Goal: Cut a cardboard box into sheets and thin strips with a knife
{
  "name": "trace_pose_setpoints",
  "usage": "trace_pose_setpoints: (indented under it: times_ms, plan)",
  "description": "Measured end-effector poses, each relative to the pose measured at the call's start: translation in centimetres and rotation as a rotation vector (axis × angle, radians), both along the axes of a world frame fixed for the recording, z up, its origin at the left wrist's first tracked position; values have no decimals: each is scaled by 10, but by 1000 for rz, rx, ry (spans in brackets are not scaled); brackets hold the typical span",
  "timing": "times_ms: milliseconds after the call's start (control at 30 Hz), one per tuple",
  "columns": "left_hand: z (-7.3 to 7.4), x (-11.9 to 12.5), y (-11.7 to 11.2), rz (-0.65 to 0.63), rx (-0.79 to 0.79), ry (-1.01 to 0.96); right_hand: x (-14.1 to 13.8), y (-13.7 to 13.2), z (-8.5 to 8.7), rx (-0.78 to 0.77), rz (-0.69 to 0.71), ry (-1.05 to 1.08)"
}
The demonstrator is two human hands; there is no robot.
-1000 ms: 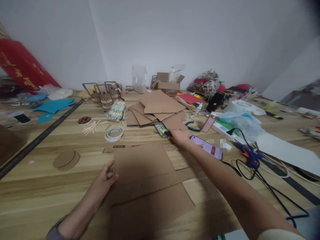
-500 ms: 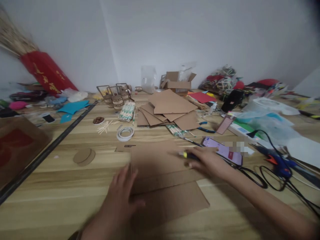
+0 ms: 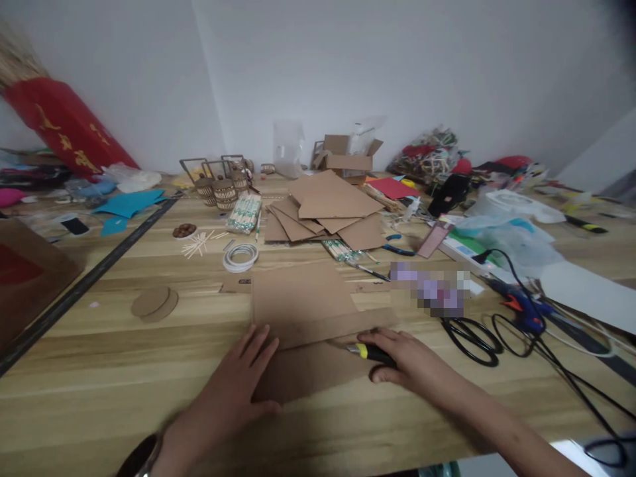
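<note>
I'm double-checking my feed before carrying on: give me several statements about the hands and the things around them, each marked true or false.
1. The right hand holds a black-and-yellow utility knife. True.
2. The left hand grips the white tape roll. False: that hand is spread open by the left edge of the cardboard sheet; the roll lies farther off.
3. Two overlapping cardboard discs lie left of the sheet. True.
4. The blue glue gun lies left of the sheet. False: it lies to the right.
5. The knife's blade points rightward. False: it points leftward.
</note>
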State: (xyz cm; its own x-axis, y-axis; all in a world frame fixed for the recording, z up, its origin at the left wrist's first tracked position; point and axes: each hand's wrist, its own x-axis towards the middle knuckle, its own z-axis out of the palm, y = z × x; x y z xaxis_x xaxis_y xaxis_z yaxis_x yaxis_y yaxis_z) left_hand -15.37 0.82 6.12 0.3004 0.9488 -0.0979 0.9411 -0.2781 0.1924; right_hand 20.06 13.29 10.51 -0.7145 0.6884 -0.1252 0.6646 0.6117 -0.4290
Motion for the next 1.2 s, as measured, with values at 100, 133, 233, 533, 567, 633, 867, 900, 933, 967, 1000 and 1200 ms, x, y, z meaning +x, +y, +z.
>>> trace_pose_setpoints:
  times_ms: [100, 133, 233, 533, 567, 633, 867, 900, 933, 967, 1000, 1200]
  plan:
    - [-14, -13, -2, -39, 130, -15, 2, 13, 2, 63, -57, 98]
    - [-18, -16, -3, -44, 175, -26, 3, 19, 2, 102, -91, 100]
    - [-25, -26, -6, -81, 257, -54, 3, 32, -1, 152, -124, 41]
    - [-21, -37, -13, -170, 239, -97, 4, 35, 5, 62, -32, -16]
    - [-19, -37, -14, -179, 250, -98, 4, 35, 8, 47, -16, -33]
    - [-14, -36, -18, -186, 264, -106, 5, 34, 13, 15, 23, -62]
    - [-9, -35, -34, -201, 322, -179, 9, 24, 14, -32, 114, -26]
    - [-9, -34, -34, -204, 334, -189, 11, 22, 13, -39, 119, -5]
    - [-9, -34, -33, -208, 340, -199, 12, 21, 12, -44, 124, 17]
    - [-8, -33, -31, -208, 347, -208, 12, 20, 10, -47, 125, 34]
    - [-8, -32, -29, -209, 356, -219, 13, 20, 10, -49, 122, 43]
    - [-5, -31, -17, -212, 306, -247, 11, 31, 8, -34, 90, 34]
